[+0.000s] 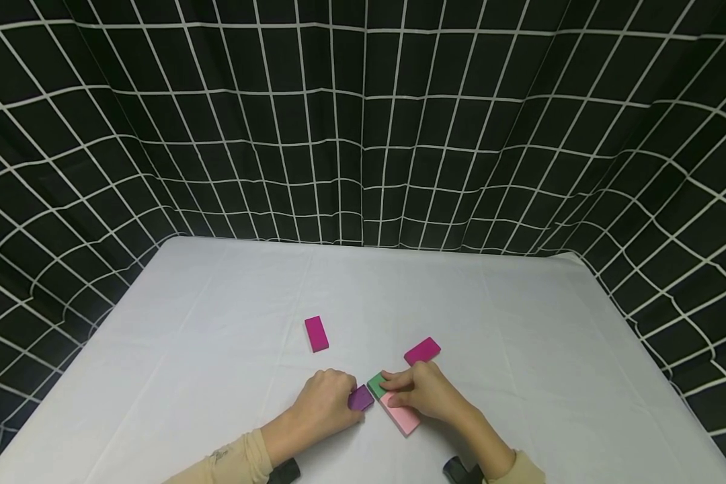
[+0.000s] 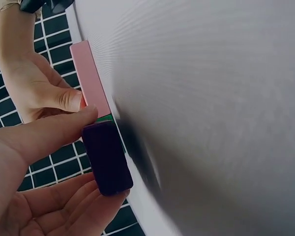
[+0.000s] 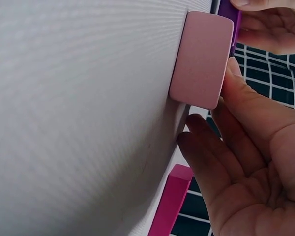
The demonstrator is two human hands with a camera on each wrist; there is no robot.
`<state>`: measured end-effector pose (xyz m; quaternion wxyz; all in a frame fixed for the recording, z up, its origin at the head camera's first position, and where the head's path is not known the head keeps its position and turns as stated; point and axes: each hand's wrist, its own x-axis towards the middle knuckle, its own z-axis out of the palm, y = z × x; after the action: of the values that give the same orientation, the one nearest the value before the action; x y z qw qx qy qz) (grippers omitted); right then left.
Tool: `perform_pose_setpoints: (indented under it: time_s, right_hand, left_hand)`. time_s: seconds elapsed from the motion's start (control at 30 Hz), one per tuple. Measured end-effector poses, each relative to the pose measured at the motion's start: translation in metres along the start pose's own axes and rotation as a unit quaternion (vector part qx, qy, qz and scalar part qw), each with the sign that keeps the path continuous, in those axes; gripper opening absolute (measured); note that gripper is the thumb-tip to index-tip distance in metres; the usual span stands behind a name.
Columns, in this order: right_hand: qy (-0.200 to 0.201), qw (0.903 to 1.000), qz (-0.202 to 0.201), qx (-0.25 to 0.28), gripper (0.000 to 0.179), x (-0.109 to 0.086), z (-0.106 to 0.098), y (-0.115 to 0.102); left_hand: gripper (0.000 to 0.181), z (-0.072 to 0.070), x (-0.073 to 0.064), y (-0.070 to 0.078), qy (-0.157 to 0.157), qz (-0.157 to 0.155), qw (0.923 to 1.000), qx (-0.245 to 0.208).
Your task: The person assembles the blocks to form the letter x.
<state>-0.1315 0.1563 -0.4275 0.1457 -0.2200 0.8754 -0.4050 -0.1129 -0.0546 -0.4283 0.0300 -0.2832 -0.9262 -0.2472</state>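
Note:
My left hand (image 1: 327,401) pinches a purple block (image 1: 361,398) between thumb and fingers, close over the white tabletop. In the left wrist view this purple block (image 2: 107,157) shows its dark end face. Just right of it, a green block (image 1: 375,384) and a pink block (image 1: 401,417) lie end to end in a slanting line. My right hand (image 1: 429,393) reaches over them, thumb on the pink block near the join and fingertips at the green one. In the right wrist view, the pink block (image 3: 202,59) hides most of the green one.
One magenta block (image 1: 317,334) lies farther back on the white-covered table (image 1: 187,376), left of centre. Another magenta block (image 1: 422,351) lies just beyond my right hand. A black curtain with a white grid (image 1: 351,121) encloses the back and sides.

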Motion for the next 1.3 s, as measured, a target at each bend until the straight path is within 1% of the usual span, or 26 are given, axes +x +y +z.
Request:
perform_pose_setpoints:
  time_s: [0.4,1.07,1.3]
  right_hand:
    - [-0.004,1.0000,-0.001,0.006,0.028,-0.0003,-0.0007,-0.0005]
    - [0.002,1.0000,0.003,0.006,0.028,-0.0006,-0.0001,-0.0002]
    - [0.003,1.0000,-0.003,0.006,0.028,-0.0005,-0.0001,0.0008]
  left_hand:
    - [0.026,0.0036,0.0027,0.0004,-0.007,0.001,1.0000,0.004]
    - [0.028,0.0059,0.0056,0.0040,-0.010,-0.010,0.9999,-0.002]
    - [0.033,0.0061,0.0061,0.0049,-0.017,-0.008,0.9997,0.014]
